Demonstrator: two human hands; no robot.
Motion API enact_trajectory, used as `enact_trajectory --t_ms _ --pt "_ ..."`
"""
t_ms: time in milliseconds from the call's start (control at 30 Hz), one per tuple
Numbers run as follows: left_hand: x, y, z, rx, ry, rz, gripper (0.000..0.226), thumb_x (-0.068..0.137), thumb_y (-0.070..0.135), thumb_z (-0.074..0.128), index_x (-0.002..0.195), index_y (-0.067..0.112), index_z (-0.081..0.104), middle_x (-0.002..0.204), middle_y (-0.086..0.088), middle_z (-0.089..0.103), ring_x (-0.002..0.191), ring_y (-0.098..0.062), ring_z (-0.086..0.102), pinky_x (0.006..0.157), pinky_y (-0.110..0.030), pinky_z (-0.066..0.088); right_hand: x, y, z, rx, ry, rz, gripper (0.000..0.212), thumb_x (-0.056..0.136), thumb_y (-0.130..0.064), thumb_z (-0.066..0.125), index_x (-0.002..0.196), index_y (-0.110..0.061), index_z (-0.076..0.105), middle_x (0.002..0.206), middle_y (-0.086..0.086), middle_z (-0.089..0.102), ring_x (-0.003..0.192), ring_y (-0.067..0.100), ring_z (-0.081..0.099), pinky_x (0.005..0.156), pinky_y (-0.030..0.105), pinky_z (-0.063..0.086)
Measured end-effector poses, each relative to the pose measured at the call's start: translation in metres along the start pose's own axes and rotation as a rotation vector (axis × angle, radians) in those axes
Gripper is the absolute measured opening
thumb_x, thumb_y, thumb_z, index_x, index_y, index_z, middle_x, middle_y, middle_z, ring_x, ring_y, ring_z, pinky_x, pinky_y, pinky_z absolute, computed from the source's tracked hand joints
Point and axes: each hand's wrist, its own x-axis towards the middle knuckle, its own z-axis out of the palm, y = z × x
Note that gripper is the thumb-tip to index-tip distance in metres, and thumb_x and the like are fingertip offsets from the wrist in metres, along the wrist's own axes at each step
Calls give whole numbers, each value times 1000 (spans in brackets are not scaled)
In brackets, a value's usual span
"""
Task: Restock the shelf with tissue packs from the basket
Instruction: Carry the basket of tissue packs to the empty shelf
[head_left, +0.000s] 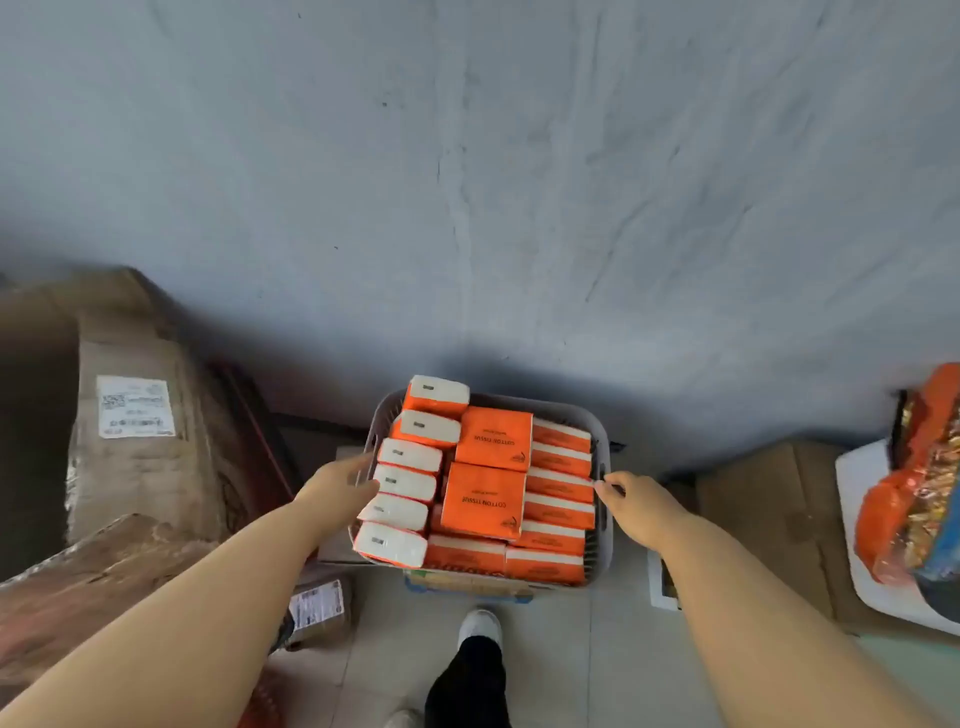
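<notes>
A grey plastic basket (601, 525) sits low in the middle of the view, packed with several orange-and-white tissue packs (485, 501). Two packs lie flat on top and show "COTTON TISSUE"; the others stand on edge in rows. My left hand (337, 483) reaches to the basket's left rim, fingers at the rim and partly hidden behind it. My right hand (631, 501) grips the right rim with curled fingers. The basket rests on a flat box (467, 587) on the floor. No shelf is in view.
A tall cardboard box (150, 441) with a white label stands at left, with more taped boxes (93, 582) below it. Flattened cardboard (769, 509) lies at right beside a white surface holding orange snack bags (914, 499). A grey wall rises behind. My shoe (480, 626) is on the tiled floor.
</notes>
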Motion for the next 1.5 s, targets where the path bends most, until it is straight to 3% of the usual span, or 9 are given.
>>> enact_trajectory --t_ms 167,300,400,667,767,900,1133,1367,1500 --pt "52 2 13 -9 -19 -86 52 92 24 54 142 24 39 139 -7 49 121 -26 51 100 -34 42 68 16 10 32 -29 118 49 97 -48 34 138 -23 44 136 8 49 120 25 52 99 38 44" --pt "75 0 21 -16 24 -119 52 91 21 54 139 30 40 134 -5 52 113 -25 54 92 -35 46 92 19 30 27 -92 123 48 98 -45 34 139 -21 41 129 11 53 112 26 57 85 31 47" --pt "85 -1 21 -150 14 -144 51 92 19 54 139 31 38 130 -1 53 101 -17 53 85 -35 47 101 17 42 85 -60 148 48 97 -46 36 137 -21 42 130 12 51 113 27 56 88 35 48" --pt "89 -10 19 -349 -128 -266 61 92 11 55 143 28 27 122 -2 55 108 -26 56 96 -47 46 102 16 63 149 32 204 43 93 -51 41 133 -35 40 128 10 46 103 25 59 82 39 55" --pt "86 -8 18 -384 -165 -217 56 92 12 56 139 28 32 107 5 57 99 -20 57 91 -41 46 95 16 59 212 4 193 49 89 -54 47 134 -39 35 131 9 47 106 26 59 84 42 55" --pt "76 -9 11 -294 -199 -191 70 88 24 62 145 33 22 129 1 53 115 -26 54 99 -49 45 68 15 51 282 -3 176 58 86 -52 56 137 -39 32 137 7 45 117 28 54 92 48 52" --pt "46 23 5 -61 -387 7 83 87 27 64 145 44 6 136 1 48 118 -26 52 100 -48 44 -19 33 36 528 85 265 62 86 -43 62 139 -37 31 132 0 52 115 24 57 93 46 51" --pt "2 75 52 114 -510 226 81 82 23 68 142 46 18 133 0 52 118 -28 54 98 -55 44 -134 99 66 717 265 395 62 85 -51 60 139 -38 32 135 -1 51 119 24 55 96 41 49" --pt "-53 116 106 259 -583 414 76 86 17 64 144 37 19 133 1 49 112 -19 50 99 -44 44 -207 158 103 923 356 464 61 80 -51 65 135 -38 40 129 -3 57 112 22 60 95 45 50"
